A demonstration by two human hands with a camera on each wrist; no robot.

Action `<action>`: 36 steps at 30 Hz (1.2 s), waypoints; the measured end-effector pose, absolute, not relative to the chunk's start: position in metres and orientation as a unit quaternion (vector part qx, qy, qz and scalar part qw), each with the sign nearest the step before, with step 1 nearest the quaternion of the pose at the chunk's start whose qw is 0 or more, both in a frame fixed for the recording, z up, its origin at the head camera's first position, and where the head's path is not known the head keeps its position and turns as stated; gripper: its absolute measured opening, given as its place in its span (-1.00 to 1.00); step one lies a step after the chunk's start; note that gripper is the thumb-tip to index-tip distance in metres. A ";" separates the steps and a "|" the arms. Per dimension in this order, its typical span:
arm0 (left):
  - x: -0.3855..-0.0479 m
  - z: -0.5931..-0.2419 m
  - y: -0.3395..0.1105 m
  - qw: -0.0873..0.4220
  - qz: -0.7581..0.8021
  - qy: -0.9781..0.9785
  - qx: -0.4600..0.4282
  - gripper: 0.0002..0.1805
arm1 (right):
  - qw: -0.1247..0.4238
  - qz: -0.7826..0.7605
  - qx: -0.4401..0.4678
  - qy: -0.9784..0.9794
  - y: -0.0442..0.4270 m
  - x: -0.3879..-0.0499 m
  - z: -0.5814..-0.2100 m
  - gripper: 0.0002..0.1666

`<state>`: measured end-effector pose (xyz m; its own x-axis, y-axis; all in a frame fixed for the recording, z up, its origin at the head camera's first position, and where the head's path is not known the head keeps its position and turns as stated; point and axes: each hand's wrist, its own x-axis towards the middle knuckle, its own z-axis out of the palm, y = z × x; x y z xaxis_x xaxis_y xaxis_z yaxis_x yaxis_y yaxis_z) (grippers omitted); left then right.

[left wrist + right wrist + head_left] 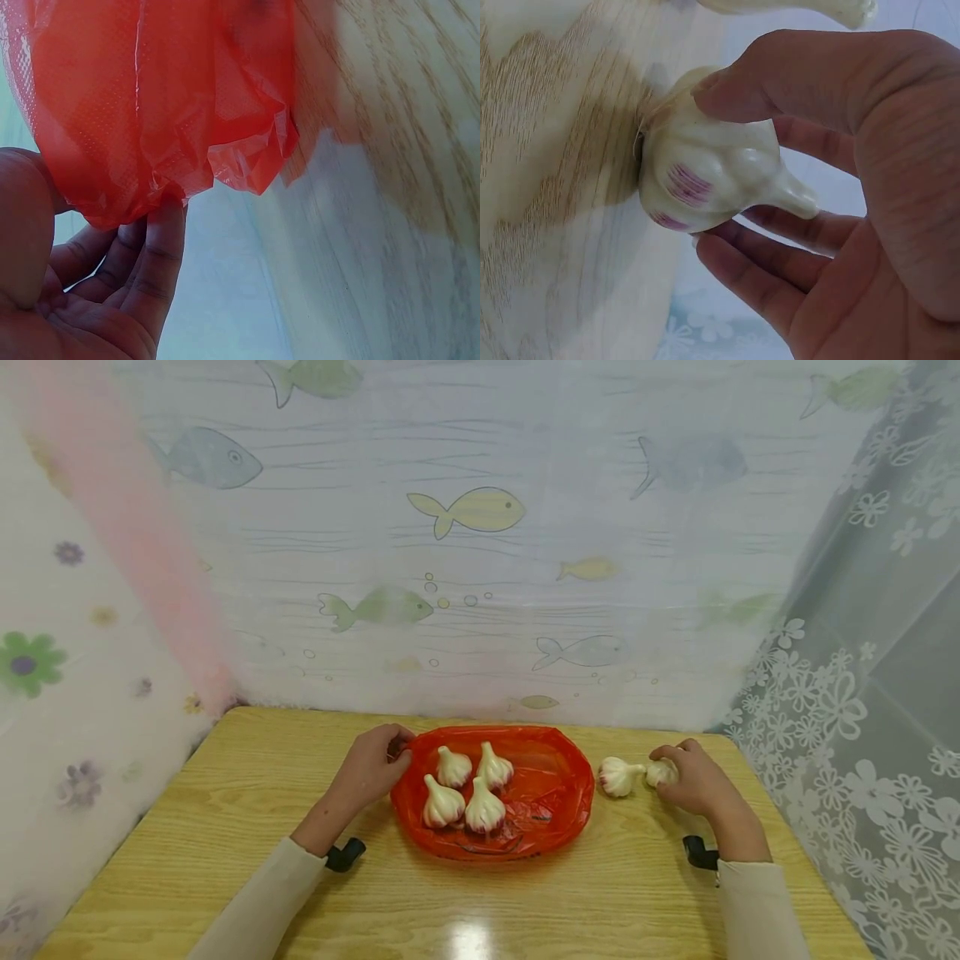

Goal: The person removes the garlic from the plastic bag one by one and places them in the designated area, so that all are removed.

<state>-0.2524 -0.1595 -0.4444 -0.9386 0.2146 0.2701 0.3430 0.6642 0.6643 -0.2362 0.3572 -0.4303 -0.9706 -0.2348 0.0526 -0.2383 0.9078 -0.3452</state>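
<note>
A red, oval, shallow tray covered in thin plastic (551,787) lies on the table in the head view, with several white garlic bulbs (485,810) in its left half. My left hand (369,768) holds the tray's left rim; in the left wrist view its thumb and fingers (159,262) are on the crinkled red plastic (127,112). To the right of the tray, my right hand (693,781) grips a purple-streaked garlic bulb (712,169) between thumb and fingers, low over the table. Another garlic bulb (618,777) lies between that hand and the tray.
The wood-grain table (465,910) ends at a back curtain printed with fish (480,510). A lace-flowered sheer curtain (832,710) hangs along the right side, and a flowered cloth (67,710) along the left. Dark wrist mounts (347,855) stick out by both sleeves.
</note>
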 end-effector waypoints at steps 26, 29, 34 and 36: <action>-0.252 -0.444 -0.160 0.086 -0.382 -0.907 -0.156 -0.79 | 0.035 0.175 0.145 -0.973 0.354 -0.228 -0.409 -0.29; -0.252 -0.444 -0.160 0.086 -0.382 -0.906 -0.158 -0.79 | 0.051 0.171 0.153 -0.972 0.350 -0.225 -0.403 -0.30; -0.252 -0.444 -0.160 0.086 -0.383 -0.906 -0.158 -0.79 | 0.081 0.165 0.165 -0.969 0.340 -0.221 -0.393 -0.36; -0.252 -0.444 -0.160 0.086 -0.382 -0.906 -0.158 -0.79 | 0.097 0.162 0.167 -0.968 0.335 -0.219 -0.389 -0.39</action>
<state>-0.2518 -0.1597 -0.4436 -0.9353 0.2213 0.2762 0.3522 0.6580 0.6656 -0.2190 0.3351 -0.3887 -0.9256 -0.2919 0.2410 -0.3544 0.8918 -0.2813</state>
